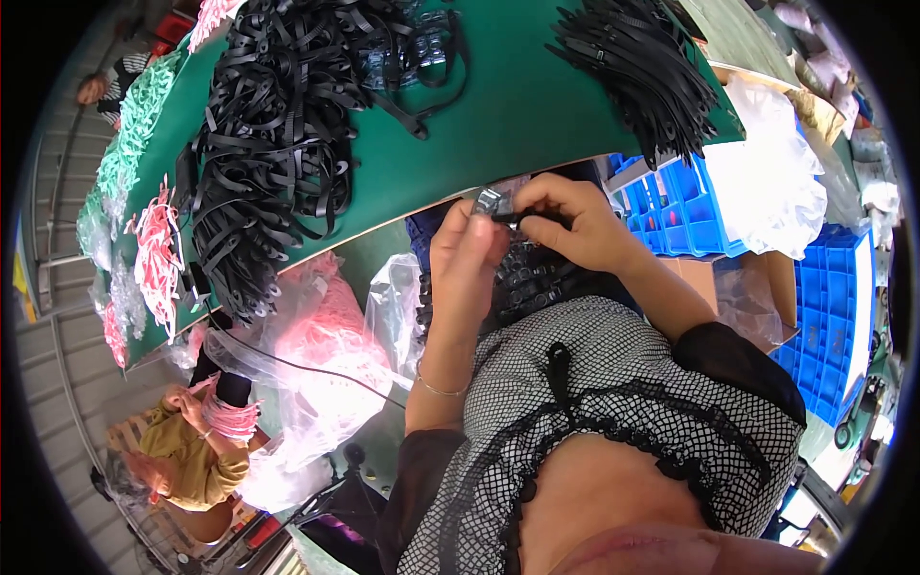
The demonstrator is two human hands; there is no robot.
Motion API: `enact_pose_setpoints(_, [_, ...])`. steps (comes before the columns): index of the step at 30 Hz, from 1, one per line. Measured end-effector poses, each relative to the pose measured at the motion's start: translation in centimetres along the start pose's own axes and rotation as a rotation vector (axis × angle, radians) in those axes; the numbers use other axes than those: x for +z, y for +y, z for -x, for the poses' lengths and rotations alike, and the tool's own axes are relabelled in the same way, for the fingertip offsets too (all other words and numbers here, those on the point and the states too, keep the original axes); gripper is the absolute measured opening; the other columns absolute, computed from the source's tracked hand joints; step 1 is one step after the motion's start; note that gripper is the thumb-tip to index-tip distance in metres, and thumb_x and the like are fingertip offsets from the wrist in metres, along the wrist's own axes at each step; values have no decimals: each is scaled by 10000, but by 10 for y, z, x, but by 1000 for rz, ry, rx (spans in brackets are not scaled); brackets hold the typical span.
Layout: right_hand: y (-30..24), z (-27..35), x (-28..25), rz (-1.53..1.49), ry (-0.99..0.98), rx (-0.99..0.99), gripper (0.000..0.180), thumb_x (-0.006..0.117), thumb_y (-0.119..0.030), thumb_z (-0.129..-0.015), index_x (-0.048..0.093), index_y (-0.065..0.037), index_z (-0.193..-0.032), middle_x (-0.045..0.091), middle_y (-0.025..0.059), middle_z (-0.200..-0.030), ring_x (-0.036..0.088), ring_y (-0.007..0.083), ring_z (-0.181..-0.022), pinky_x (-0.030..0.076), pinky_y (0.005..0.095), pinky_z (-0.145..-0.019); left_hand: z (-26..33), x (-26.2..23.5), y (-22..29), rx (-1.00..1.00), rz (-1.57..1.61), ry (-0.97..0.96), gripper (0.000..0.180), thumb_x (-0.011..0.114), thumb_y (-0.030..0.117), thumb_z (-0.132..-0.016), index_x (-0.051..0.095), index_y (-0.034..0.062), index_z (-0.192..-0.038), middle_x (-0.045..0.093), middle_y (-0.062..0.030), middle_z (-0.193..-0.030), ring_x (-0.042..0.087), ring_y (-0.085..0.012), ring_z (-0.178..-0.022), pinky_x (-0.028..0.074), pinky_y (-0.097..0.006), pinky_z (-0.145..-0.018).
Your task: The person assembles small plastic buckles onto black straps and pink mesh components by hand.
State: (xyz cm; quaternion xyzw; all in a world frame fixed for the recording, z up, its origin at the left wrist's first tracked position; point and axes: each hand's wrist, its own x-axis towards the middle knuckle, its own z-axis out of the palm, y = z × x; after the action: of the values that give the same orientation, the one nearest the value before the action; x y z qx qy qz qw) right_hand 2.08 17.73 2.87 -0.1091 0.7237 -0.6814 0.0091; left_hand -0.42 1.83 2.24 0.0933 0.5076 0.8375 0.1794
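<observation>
Seemingly for control, the left grip (464,247) is pinching a clear piece (492,200), the right grip (583,226) clamping a black piece (516,218).

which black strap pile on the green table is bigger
The left pile, a broad, tangled heap; the right pile is a smaller, neater bundle.

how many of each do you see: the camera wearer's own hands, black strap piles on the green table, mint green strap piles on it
Wearer's hands: 2 (left hand, right hand)
Black strap piles: 2 (tangled heap, fanned pile)
Mint green strap piles: 1 (mint green pile)
Total: 5
</observation>
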Motion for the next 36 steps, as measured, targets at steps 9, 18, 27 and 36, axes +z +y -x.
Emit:
enact_pose_setpoints(9, [2, 5, 4, 504, 242, -363, 198, 636, -15, -700, 581, -35, -890, 544, 80, -678, 547, 176, -531, 421, 259, -478, 0, 3, -10, -59, 355, -142, 352, 464, 361, -900, 472, 50, -735, 365, 8, -557, 299, -92, -514, 285, -246, -529])
enact_pose_setpoints(18, [12, 3, 7, 569, 296, -640, 206, 634, -15, -673, 585, -41, -872, 544, 81, -667, 545, 233, -530, 428, 299, -462, 9, 11, -7, -182, 385, -15, 392, 337, 364, -944, 458, 86, -695, 323, 36, -511, 294, -90, -485, 305, -250, -534])
enact_pose_setpoints(27, [8, 3, 13, 234, 224, -328, 127, 589, -22, -747, 553, -32, -868, 539, 49, -681, 545, 155, -548, 434, 274, -498, 10, -3, -10, -214, 162, -194, 338, 437, 311, -915, 508, 18, -764, 465, -20, -623, 396, -88, -555, 313, -215, -536])
enact_pose_setpoints(36, [7, -5, 6, 353, 29, -265, 39, 532, -21, -808, 510, -1, -834, 424, 76, -1047, 451, 121, -851, 387, 235, -723, 13, -8, 7, 50, -546, -21, 136, 558, 115, -850, 552, -19, -870, 532, -12, -684, 454, -60, -605, 372, -198, -537])
